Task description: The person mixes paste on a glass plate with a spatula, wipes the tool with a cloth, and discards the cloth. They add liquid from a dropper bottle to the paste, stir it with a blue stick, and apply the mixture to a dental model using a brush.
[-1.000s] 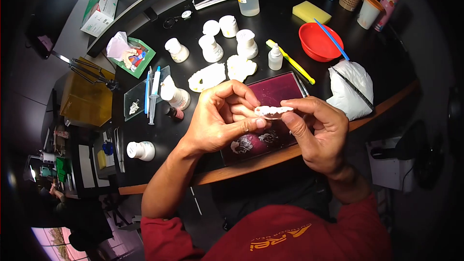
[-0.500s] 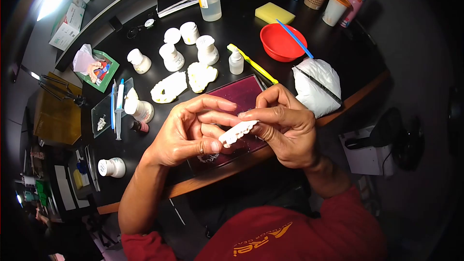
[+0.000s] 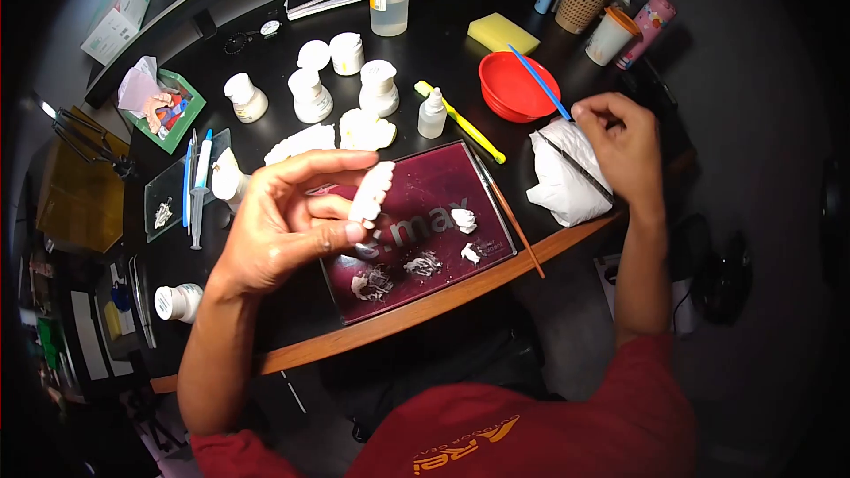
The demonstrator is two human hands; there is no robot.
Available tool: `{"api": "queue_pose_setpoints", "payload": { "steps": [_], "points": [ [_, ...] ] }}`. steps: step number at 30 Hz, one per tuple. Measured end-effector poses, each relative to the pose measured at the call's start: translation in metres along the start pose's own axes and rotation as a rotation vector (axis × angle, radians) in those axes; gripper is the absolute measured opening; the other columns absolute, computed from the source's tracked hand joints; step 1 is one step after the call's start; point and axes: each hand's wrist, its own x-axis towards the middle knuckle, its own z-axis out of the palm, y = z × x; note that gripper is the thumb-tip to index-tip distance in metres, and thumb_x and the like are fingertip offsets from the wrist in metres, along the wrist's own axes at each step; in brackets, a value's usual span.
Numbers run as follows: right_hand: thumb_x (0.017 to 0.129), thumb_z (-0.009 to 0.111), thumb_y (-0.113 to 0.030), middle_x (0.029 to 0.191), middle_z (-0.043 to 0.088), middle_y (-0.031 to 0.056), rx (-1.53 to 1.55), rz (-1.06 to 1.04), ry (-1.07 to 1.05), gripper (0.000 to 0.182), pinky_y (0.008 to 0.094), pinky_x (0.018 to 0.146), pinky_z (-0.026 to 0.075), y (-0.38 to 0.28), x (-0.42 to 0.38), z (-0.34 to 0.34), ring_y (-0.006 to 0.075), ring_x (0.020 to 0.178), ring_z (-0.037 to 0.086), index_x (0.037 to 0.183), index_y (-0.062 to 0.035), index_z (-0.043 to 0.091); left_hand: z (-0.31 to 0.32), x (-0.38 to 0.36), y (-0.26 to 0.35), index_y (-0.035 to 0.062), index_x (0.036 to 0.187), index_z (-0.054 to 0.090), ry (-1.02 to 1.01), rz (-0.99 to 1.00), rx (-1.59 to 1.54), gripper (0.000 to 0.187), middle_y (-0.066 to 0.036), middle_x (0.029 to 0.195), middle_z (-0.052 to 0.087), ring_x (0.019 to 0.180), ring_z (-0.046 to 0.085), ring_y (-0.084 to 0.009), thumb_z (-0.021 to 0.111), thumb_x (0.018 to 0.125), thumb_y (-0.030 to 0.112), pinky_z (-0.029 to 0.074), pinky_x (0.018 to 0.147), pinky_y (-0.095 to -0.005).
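My left hand (image 3: 274, 221) holds up a white dental model (image 3: 373, 193), a short row of teeth, pinched between thumb and fingers. It hangs above a dark red slab (image 3: 416, 168) bearing small white lumps (image 3: 462, 220) and shavings (image 3: 423, 264). Off to the right, my right hand (image 3: 624, 150) has its thumb and finger closed at the lower end of a thin blue stick (image 3: 538, 80). This stick rests across a red bowl (image 3: 509, 106). Beneath the right hand lies a white wrapped bundle (image 3: 558, 190) with a black strip (image 3: 575, 159) across it.
Several white jars (image 3: 379, 93) stand towards the back, near a clear bottle (image 3: 390, 13). A yellow toothbrush (image 3: 469, 130) lies behind the slab, and a thin brush (image 3: 513, 221) along its right side. A yellow sponge (image 3: 503, 34) and a pen basket (image 3: 584, 0) sit at the back right.
My right hand has let go of the dental model and moved right to the blue stick. The left hand keeps the model, now turned more upright and shifted left, uncovering the slab.
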Motion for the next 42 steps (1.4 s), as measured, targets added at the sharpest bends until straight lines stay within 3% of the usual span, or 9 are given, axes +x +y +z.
{"api": "queue_pose_setpoints", "payload": {
  "steps": [4, 6, 10, 13, 18, 25, 32, 34, 42],
  "points": [
    [0.09, 0.078, -0.006, 0.08, 0.073, 0.009, -0.165, 0.017, -0.111, 0.01, 0.0264, 0.066, 0.05, -0.025, 0.012, -0.019, 0.0098, 0.073, 0.065, 0.094, 0.0024, 0.077, -0.011, -0.01, 0.003, -0.0096, 0.139, 0.057, 0.125, 0.005, 0.059, 0.059, -0.019, 0.128, 0.066, 0.103, 0.076, -0.0219, 0.08, 0.085, -0.01, 0.063, 0.09, -0.0311],
    [0.088, 0.079, -0.005, 0.081, 0.074, 0.0101, -0.012, -0.055, -0.212, 0.009, 0.0271, 0.065, 0.051, -0.04, 0.002, -0.005, 0.0115, 0.072, 0.067, 0.094, 0.0021, 0.078, -0.01, -0.015, 0.004, -0.0075, 0.139, 0.057, 0.187, -0.053, 0.088, 0.062, -0.015, 0.129, 0.063, 0.103, 0.075, -0.0201, 0.082, 0.083, -0.007, 0.062, 0.092, -0.0302],
    [0.086, 0.078, -0.003, 0.088, 0.077, 0.0173, -0.109, -0.247, -0.379, 0.009, 0.0354, 0.069, 0.058, -0.053, 0.004, 0.027, 0.0292, 0.074, 0.075, 0.094, 0.0017, 0.078, -0.002, -0.013, -0.001, -0.0104, 0.137, 0.058, 0.19, 0.035, 0.078, 0.055, -0.02, 0.123, 0.068, 0.103, 0.076, -0.0239, 0.077, 0.086, -0.012, 0.065, 0.087, -0.0309],
    [0.085, 0.077, -0.005, 0.082, 0.075, 0.0178, -0.262, -0.207, -0.299, 0.01, 0.0375, 0.068, 0.057, -0.063, 0.011, -0.005, 0.0327, 0.07, 0.073, 0.092, 0.0017, 0.078, -0.001, -0.016, -0.002, -0.0101, 0.136, 0.058, 0.223, 0.04, 0.108, 0.054, -0.018, 0.122, 0.068, 0.101, 0.076, -0.0215, 0.077, 0.086, -0.013, 0.065, 0.087, -0.0299],
    [0.083, 0.082, -0.009, 0.071, 0.07, 0.0108, -0.412, 0.167, -0.309, 0.014, 0.0304, 0.063, 0.051, -0.038, -0.021, -0.028, 0.0125, 0.063, 0.063, 0.09, 0.0032, 0.077, 0.001, -0.017, -0.005, -0.0091, 0.131, 0.06, 0.291, 0.089, 0.075, 0.048, -0.016, 0.12, 0.067, 0.098, 0.075, -0.0175, 0.078, 0.086, -0.011, 0.065, 0.082, -0.0274],
    [0.08, 0.082, -0.002, 0.083, 0.068, 0.0074, -0.29, 0.279, -0.217, 0.011, 0.0289, 0.067, 0.048, -0.017, -0.049, -0.019, 0.0113, 0.071, 0.058, 0.089, 0.0021, 0.076, 0.007, -0.019, -0.007, -0.0073, 0.131, 0.061, 0.289, 0.026, 0.084, 0.049, -0.015, 0.118, 0.068, 0.097, 0.074, -0.0158, 0.079, 0.086, -0.01, 0.063, 0.08, -0.0248],
    [0.094, 0.076, 0.001, 0.082, 0.061, -0.0039, 0.199, 0.402, -0.222, 0.007, 0.0195, 0.065, 0.043, 0.009, -0.038, -0.044, 0.0019, 0.073, 0.053, 0.098, 0.0, 0.07, 0.003, -0.015, -0.01, -0.0085, 0.132, 0.06, 0.293, 0.051, 0.118, 0.049, -0.016, 0.119, 0.067, 0.098, 0.074, -0.0175, 0.079, 0.086, -0.011, 0.064, 0.083, -0.0275],
    [0.095, 0.076, -0.001, 0.081, 0.061, -0.0046, 0.238, 0.322, -0.129, 0.007, 0.0188, 0.065, 0.044, 0.027, -0.017, -0.049, 0.0019, 0.071, 0.054, 0.097, -0.0013, 0.069, 0.0, -0.013, -0.009, -0.0074, 0.135, 0.06, 0.295, 0.051, 0.14, 0.053, -0.016, 0.12, 0.066, 0.098, 0.074, -0.0184, 0.078, 0.086, -0.012, 0.064, 0.084, -0.0282],
    [0.089, 0.082, -0.004, 0.08, 0.072, 0.0009, 0.038, 0.369, -0.376, 0.008, 0.0231, 0.068, 0.047, 0.149, 0.055, -0.024, 0.0055, 0.073, 0.062, 0.094, 0.0, 0.076, -0.014, -0.011, -0.014, -0.0072, 0.138, 0.061, 0.29, 0.033, 0.131, 0.056, -0.014, 0.124, 0.064, 0.101, 0.074, -0.0184, 0.079, 0.085, -0.011, 0.064, 0.086, -0.0274]
  ]
}}
